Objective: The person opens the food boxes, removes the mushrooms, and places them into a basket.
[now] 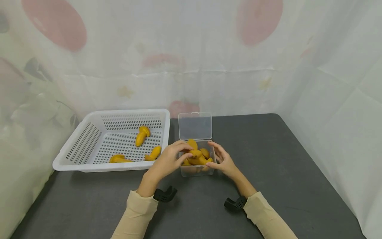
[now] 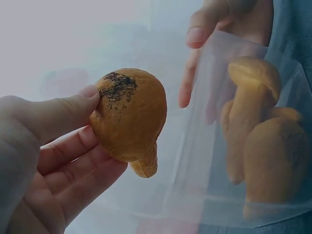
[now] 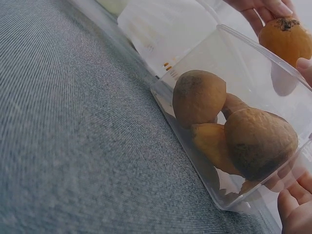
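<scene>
A yellow-orange mushroom point(image 2: 129, 114) with a dark patch on its cap is pinched between the thumb and fingers of my left hand point(image 1: 171, 157). This hand is over the left side of a clear plastic box point(image 1: 197, 171), whose hinged lid point(image 1: 195, 126) stands open at the back. Several similar mushrooms point(image 3: 261, 141) lie heaped inside the box. My right hand point(image 1: 225, 163) holds the box at its right side, thumb near the front corner and fingers toward the back; part of its grip is hidden.
Left of the box stands a white perforated basket point(image 1: 68, 163) with three yellow mushrooms, one of them point(image 1: 142, 135) near its back wall. Both rest on a dark grey table point(image 1: 268, 186). Printed white curtains point(image 1: 221, 89) hang behind and at the sides.
</scene>
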`<state>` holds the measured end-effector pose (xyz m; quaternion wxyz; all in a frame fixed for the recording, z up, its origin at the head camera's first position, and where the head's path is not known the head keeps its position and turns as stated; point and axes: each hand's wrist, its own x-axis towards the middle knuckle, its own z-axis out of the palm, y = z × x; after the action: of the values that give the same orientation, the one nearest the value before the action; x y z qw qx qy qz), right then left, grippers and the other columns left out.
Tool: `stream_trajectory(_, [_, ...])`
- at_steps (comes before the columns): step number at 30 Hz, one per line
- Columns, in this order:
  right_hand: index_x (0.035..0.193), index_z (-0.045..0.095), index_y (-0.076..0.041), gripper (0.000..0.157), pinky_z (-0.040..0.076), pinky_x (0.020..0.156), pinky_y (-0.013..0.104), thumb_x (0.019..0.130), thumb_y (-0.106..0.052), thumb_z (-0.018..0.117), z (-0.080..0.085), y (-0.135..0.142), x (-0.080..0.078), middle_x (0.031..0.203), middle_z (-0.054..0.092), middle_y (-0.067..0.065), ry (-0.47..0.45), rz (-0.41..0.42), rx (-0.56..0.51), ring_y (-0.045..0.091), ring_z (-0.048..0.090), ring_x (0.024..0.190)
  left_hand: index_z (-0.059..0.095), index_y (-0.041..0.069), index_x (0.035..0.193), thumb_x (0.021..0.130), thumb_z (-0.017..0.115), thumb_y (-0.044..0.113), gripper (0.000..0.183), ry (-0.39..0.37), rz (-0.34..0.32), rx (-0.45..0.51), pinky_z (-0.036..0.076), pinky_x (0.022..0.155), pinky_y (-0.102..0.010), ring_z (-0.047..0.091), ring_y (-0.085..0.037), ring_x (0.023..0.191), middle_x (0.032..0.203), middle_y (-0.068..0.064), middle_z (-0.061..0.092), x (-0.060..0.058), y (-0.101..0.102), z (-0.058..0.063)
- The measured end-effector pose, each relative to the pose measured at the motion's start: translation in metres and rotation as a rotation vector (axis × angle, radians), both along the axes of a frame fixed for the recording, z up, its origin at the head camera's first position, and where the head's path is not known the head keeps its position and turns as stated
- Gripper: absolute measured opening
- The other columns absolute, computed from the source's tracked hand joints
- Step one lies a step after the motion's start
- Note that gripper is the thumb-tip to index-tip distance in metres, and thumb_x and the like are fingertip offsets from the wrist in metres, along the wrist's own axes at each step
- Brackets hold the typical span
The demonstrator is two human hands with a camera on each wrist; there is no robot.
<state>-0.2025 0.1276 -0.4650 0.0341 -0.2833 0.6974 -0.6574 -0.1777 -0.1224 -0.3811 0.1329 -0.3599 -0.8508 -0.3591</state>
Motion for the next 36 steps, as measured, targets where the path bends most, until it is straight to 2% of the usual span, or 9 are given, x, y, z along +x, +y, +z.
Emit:
stream_trajectory(6, [0.147, 0.028, 0.006, 0.081, 0.020, 0.116, 0.051, 0.082, -0.010, 0.075, -0.002, 0.001, -0.002, 0.157, 0.022, 0.028, -0.005, -0.002, -0.010, 0.040, 0.011, 0.149, 0.068, 0.009, 0.109, 0.089, 0.068, 0.015, 0.021, 0.003, 0.054, 0.000, 0.058, 0.079, -0.027, 0.064, -0.014, 0.091, 0.104, -0.004, 0.066, 0.001, -0.008, 0.006])
stream_trajectory(9, [0.147, 0.028, 0.006, 0.081, 0.021, 0.117, 0.048, 0.082, -0.011, 0.075, -0.004, 0.001, -0.003, 0.157, 0.022, 0.028, -0.005, -0.005, -0.012, 0.023, 0.018, 0.151, 0.068, 0.009, 0.109, 0.089, 0.068, 0.015, 0.021, 0.008, 0.077, 0.003, 0.056, 0.076, -0.026, 0.062, -0.012, 0.088, 0.105, -0.003, 0.066, 0.000, -0.012, 0.009])
stream_trajectory(13, [0.146, 0.028, 0.007, 0.082, 0.028, 0.119, 0.031, 0.081, -0.010, 0.076, -0.005, 0.001, -0.003, 0.156, 0.022, 0.030, 0.001, 0.001, -0.033, -0.006, 0.026, 0.142, 0.069, 0.008, 0.109, 0.088, 0.068, 0.014, 0.021, 0.031, 0.095, 0.025, 0.055, 0.074, -0.027, 0.060, -0.013, 0.087, 0.105, -0.004, 0.067, -0.001, -0.019, 0.011])
stream_trajectory(16, [0.145, 0.028, 0.009, 0.081, 0.030, 0.116, 0.016, 0.082, -0.009, 0.075, -0.004, 0.000, -0.003, 0.155, 0.020, 0.033, 0.021, 0.012, -0.050, -0.013, 0.026, 0.138, 0.069, 0.006, 0.109, 0.088, 0.068, 0.011, 0.021, 0.043, 0.101, 0.051, 0.054, 0.074, -0.028, 0.061, -0.015, 0.088, 0.106, -0.007, 0.067, -0.002, -0.024, 0.013])
stream_trajectory(19, [0.145, 0.028, 0.010, 0.080, 0.031, 0.113, 0.010, 0.082, -0.008, 0.075, -0.004, 0.000, -0.003, 0.154, 0.020, 0.035, 0.031, 0.019, -0.059, -0.013, 0.026, 0.138, 0.069, 0.004, 0.108, 0.087, 0.069, 0.008, 0.022, 0.047, 0.121, 0.076, 0.054, 0.075, -0.028, 0.061, -0.018, 0.090, 0.106, -0.009, 0.068, -0.002, -0.030, 0.015])
stream_trajectory(27, [0.145, 0.027, 0.010, 0.082, 0.031, 0.113, 0.012, 0.082, -0.010, 0.075, -0.002, 0.000, -0.001, 0.155, 0.020, 0.034, 0.028, 0.022, -0.056, -0.007, 0.026, 0.142, 0.070, 0.004, 0.106, 0.084, 0.071, 0.008, 0.023, 0.070, 0.233, 0.093, 0.059, 0.079, -0.032, 0.065, -0.020, 0.092, 0.103, -0.009, 0.068, -0.004, -0.047, 0.017])
stream_trajectory(30, [0.145, 0.028, 0.010, 0.082, 0.031, 0.117, 0.023, 0.082, -0.012, 0.076, -0.002, 0.000, -0.001, 0.155, 0.021, 0.033, 0.025, 0.015, -0.041, -0.003, 0.025, 0.144, 0.070, 0.002, 0.104, 0.083, 0.072, 0.006, 0.022, 0.083, 0.246, 0.111, 0.059, 0.082, -0.038, 0.065, -0.021, 0.092, 0.101, -0.009, 0.068, -0.005, -0.052, 0.016])
stream_trajectory(34, [0.146, 0.029, 0.007, 0.081, 0.027, 0.118, 0.038, 0.082, -0.012, 0.076, -0.002, 0.001, -0.001, 0.156, 0.022, 0.029, 0.013, 0.000, -0.017, 0.012, 0.022, 0.149, 0.069, -0.001, 0.104, 0.081, 0.073, 0.002, 0.023, 0.074, 0.259, 0.139, 0.059, 0.082, -0.041, 0.066, -0.024, 0.093, 0.101, -0.013, 0.068, -0.007, -0.059, 0.015])
stream_trajectory(36, [0.146, 0.029, 0.007, 0.081, 0.029, 0.118, 0.034, 0.082, -0.012, 0.076, -0.002, 0.001, -0.001, 0.157, 0.022, 0.029, 0.009, -0.004, -0.012, 0.024, 0.018, 0.150, 0.069, -0.002, 0.104, 0.082, 0.072, 0.002, 0.023, 0.062, 0.279, 0.135, 0.059, 0.082, -0.042, 0.066, -0.026, 0.093, 0.102, -0.013, 0.068, -0.008, -0.062, 0.014])
